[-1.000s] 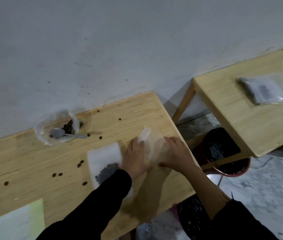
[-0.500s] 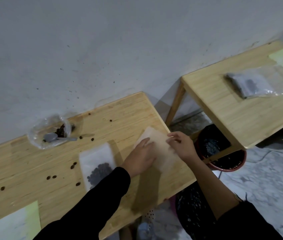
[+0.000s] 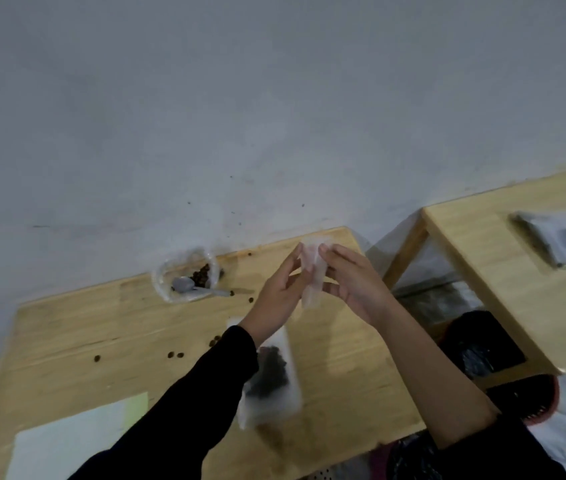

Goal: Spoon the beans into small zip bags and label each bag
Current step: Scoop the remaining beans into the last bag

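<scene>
An empty clear zip bag (image 3: 313, 271) hangs in the air above the wooden table (image 3: 108, 327). My left hand (image 3: 279, 294) pinches its left side and my right hand (image 3: 354, 282) pinches its right side near the top. Below my left forearm a filled zip bag (image 3: 272, 372) with dark beans lies flat on the table. A clear plastic bowl (image 3: 186, 278) near the wall holds brown beans and a grey spoon (image 3: 188, 285). Several loose beans (image 3: 174, 355) lie scattered on the wood.
A white and yellow-green label sheet (image 3: 77, 441) lies at the table's front left. A second wooden table (image 3: 482, 265) to the right carries a stack of zip bags (image 3: 565, 242). A dark bag in a red basket (image 3: 503, 382) stands on the floor between the tables.
Both hands have lifted the empty zip bag off the table and hold it up in the air. The camera has tilted up toward the wall.
</scene>
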{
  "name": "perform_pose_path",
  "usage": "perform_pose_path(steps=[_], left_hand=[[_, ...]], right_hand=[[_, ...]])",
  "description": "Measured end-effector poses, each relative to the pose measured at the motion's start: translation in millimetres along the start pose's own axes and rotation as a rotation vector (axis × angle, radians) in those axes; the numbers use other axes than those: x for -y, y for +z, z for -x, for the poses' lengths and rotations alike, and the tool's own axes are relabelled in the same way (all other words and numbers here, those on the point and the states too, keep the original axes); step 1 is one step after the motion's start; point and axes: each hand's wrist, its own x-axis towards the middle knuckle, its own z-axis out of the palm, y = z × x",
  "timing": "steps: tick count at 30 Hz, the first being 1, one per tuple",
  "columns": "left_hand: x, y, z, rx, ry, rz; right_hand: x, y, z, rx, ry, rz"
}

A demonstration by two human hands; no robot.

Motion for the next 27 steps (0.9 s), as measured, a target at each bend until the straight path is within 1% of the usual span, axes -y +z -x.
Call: perform_pose_path(steps=[3, 5, 7, 12, 16, 23, 27], left_hand=[[-6.5, -34.9, 8.1, -0.121, 0.040, 0.003], [-8.0, -57.1, 15.3, -0.200, 0.065, -0.032], [-9.2, -78.0, 23.8, -0.242, 0.091, -0.045], [-14.8, -118.2, 44.8, -0.265, 0.069, 0.043], [-14.9, -141.4, 57.2, -0.290, 0.040, 0.099], [-16.2, -164.7, 69.3, -0.274, 0.035, 0.123], [-15.1, -167.8, 69.6, -0.255, 0.030, 0.117]], right_hand=[[-1.7, 37.0, -13.8, 0.099, -0.041, 0.027], [-4.3, 61.0, -22.6, 0.115, -0.048, 0.050], [-8.8, 81.9, -30.2, 0.130, -0.041, 0.055], [-16.4, 120.6, -47.2, 0.212, 0.018, 0.038], [-21.7, 145.0, -56.3, 0.272, 0.016, 0.060], [-30.0, 169.4, -62.6, 0.279, -0.005, 0.084], [-31.5, 175.3, -62.0, 0.225, -0.009, 0.087]])
